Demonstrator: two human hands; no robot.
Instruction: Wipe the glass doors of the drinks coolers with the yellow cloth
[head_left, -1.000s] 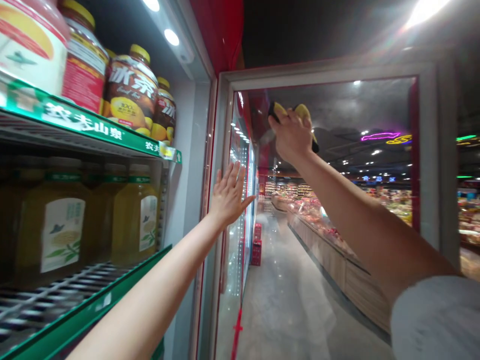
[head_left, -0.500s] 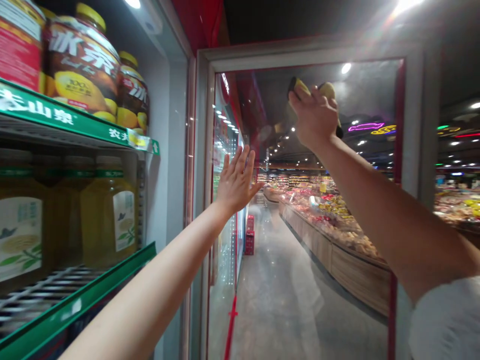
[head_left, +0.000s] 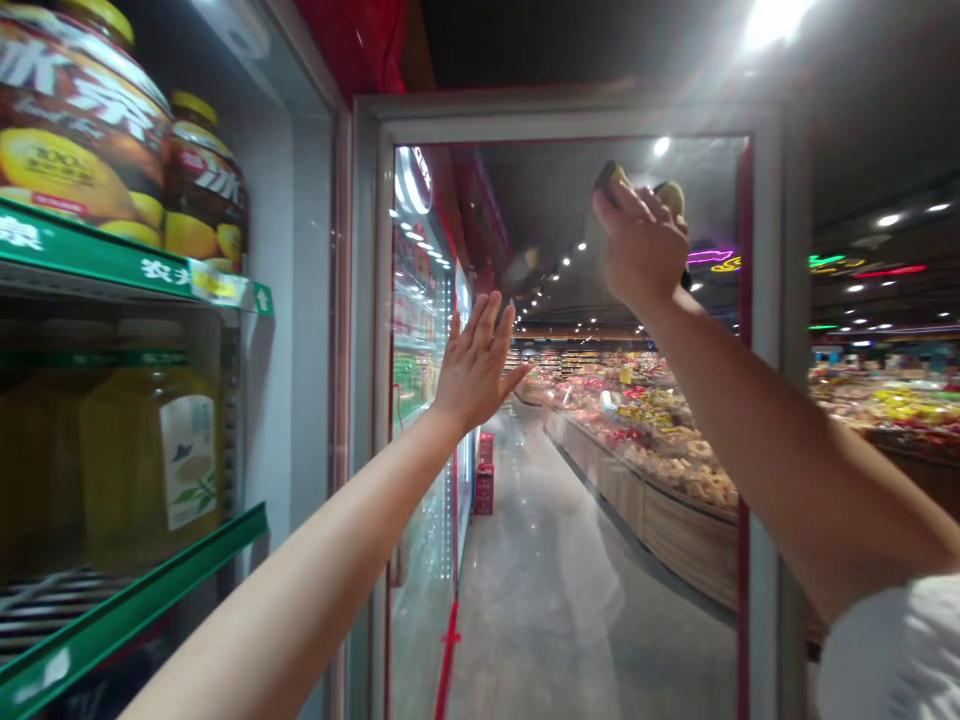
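My left hand (head_left: 480,372) is spread flat, fingers pointing up, against the glass of the open cooler door (head_left: 555,230). Higher up and to the right, my right hand (head_left: 649,245) is closed around a yellow-and-black sponge (head_left: 671,198) near the top right corner of the pane. Most of the sponge is hidden behind the fingers; only its ends and a bit of its edge show. A grey frame (head_left: 769,350) surrounds the glass.
At left, the open cooler holds large iced tea bottles (head_left: 75,130) above yellow-green drink bottles (head_left: 150,430), behind green shelf strips (head_left: 142,610). Through the glass appear an aisle (head_left: 525,600), a long produce counter (head_left: 660,520) and red boxes (head_left: 484,490).
The view has turned right, so the cooler and door frame sit farther left. My right hand with the sponge has shifted right across the pane; my left hand is also nearer the pane's middle.
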